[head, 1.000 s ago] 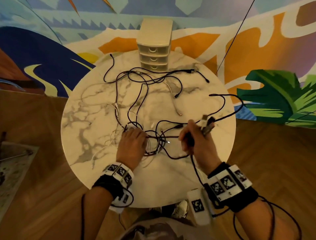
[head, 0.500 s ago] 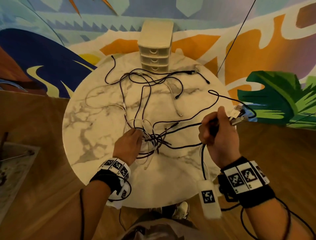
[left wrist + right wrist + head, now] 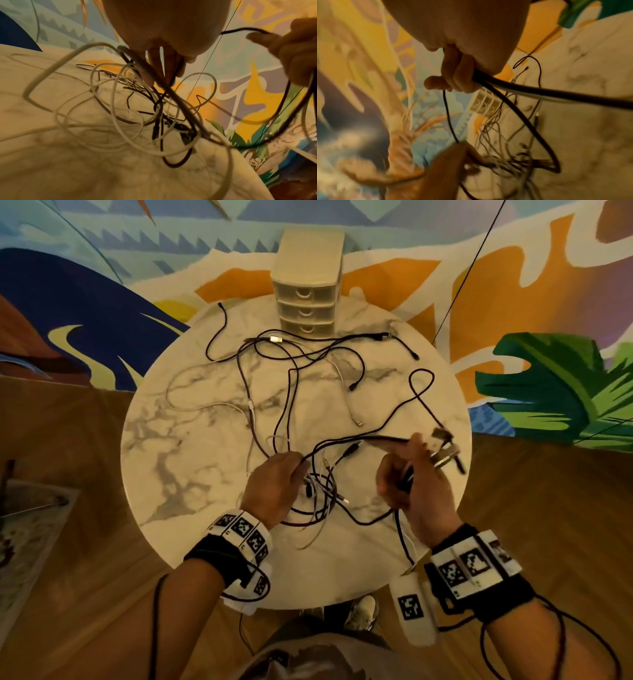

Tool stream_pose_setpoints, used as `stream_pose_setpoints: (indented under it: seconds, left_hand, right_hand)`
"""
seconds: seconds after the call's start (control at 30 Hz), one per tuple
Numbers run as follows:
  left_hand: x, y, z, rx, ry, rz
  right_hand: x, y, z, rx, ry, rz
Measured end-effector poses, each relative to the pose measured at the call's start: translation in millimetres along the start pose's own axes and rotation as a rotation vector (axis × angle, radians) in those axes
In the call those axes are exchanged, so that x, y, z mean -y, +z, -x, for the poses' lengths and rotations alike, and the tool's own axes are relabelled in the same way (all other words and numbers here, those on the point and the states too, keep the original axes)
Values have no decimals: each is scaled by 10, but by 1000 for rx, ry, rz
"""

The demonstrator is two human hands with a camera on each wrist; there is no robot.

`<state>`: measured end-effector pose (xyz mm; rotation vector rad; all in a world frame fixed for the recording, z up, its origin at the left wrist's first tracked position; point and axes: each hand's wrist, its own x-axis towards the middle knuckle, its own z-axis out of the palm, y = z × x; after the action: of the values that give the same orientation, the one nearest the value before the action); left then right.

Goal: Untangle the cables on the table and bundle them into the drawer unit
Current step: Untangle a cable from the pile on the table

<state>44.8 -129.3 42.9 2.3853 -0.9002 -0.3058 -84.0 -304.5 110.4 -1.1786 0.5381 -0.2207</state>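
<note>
Black and white cables lie tangled on the round marble table [image 3: 191, 440], knotted thickest at the tangle [image 3: 320, 491] near the front. My left hand [image 3: 291, 470] grips strands at the knot's left edge; in the left wrist view its fingers [image 3: 164, 70] pinch a black cable [image 3: 173, 93]. To the right, my right hand [image 3: 407, 470] is raised and curled round a black cable [image 3: 547, 94], with plug ends [image 3: 443, 446] sticking out past it. A length of that cable [image 3: 342, 441] spans between both hands. The cream drawer unit [image 3: 308, 292] stands at the table's far edge, all drawers closed.
Loose cable loops spread across the table's middle and far half, some reaching the drawer unit's foot. A white cable [image 3: 205, 405] curves at the left. A painted wall rises behind the table, and wooden floor [image 3: 68, 577] surrounds it. My shoe [image 3: 363, 611] shows below the near edge.
My right hand first pulled the black cable out to the right, then came back a little toward the knot. My left hand shifted slightly right, still holding the tangle.
</note>
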Motion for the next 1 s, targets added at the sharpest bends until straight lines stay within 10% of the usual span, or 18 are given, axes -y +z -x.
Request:
stream_pose_setpoints:
  seconds: [0.4,0.77,1.0]
  left_hand:
    - [-170,-321,-61,-203,47,354]
    - [-95,-698,-277,-485,-33,451]
    - [-71,-671,-184,-371,-129,534]
  right_hand:
    - [-983,57,-337,472,353,1255]
    - [-1097,-265,-465,283,430,1365]
    - [-1017,-264,-329,106,206,840]
